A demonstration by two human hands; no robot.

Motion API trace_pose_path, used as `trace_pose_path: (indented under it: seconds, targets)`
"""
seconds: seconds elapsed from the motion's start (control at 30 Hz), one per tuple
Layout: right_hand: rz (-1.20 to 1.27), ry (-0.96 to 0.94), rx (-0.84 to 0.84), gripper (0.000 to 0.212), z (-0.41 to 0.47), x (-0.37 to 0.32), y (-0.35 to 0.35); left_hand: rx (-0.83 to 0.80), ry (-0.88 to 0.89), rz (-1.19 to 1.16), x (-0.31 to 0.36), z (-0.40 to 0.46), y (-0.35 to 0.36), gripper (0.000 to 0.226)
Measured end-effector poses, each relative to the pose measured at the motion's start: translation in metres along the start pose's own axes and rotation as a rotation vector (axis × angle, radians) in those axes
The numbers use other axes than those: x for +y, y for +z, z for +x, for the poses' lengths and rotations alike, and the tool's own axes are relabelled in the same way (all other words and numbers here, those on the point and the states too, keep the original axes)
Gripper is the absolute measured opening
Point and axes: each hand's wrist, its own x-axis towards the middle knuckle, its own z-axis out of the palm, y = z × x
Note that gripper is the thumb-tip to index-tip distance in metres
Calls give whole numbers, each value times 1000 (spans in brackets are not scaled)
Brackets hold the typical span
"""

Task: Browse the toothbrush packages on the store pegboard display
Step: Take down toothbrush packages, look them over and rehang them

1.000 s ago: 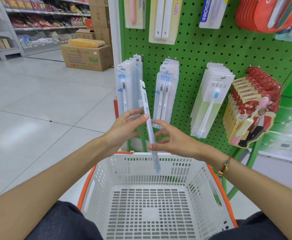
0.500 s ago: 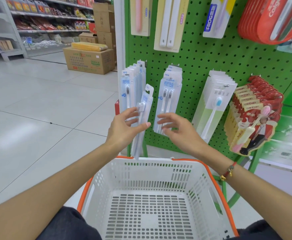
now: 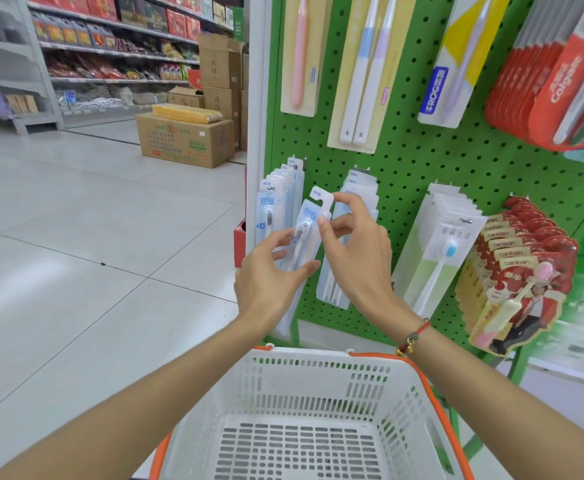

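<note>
Package (image 3: 306, 233) pinched between left hand (image 3: 266, 282) and right hand (image 3: 356, 251).

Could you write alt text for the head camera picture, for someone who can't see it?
Both hands, left hand and right hand, hold one toothbrush package before a green pegboard hung with more, above a white basket.

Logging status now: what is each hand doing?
Left hand: holds the toothbrush package low down.
Right hand: pinches the same package's top.
</note>
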Motion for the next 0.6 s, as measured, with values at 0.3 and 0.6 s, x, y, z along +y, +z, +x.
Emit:
trace_pose_path:
  seconds: [0.3, 0.6]
  targets:
    - [-314, -137, -98, 36, 46, -8, 21, 152, 125, -84, 6, 34, -16, 42]
    - [-639, -97, -303, 40, 94, -3, 43, 147, 43, -124, 21, 135, -29, 21]
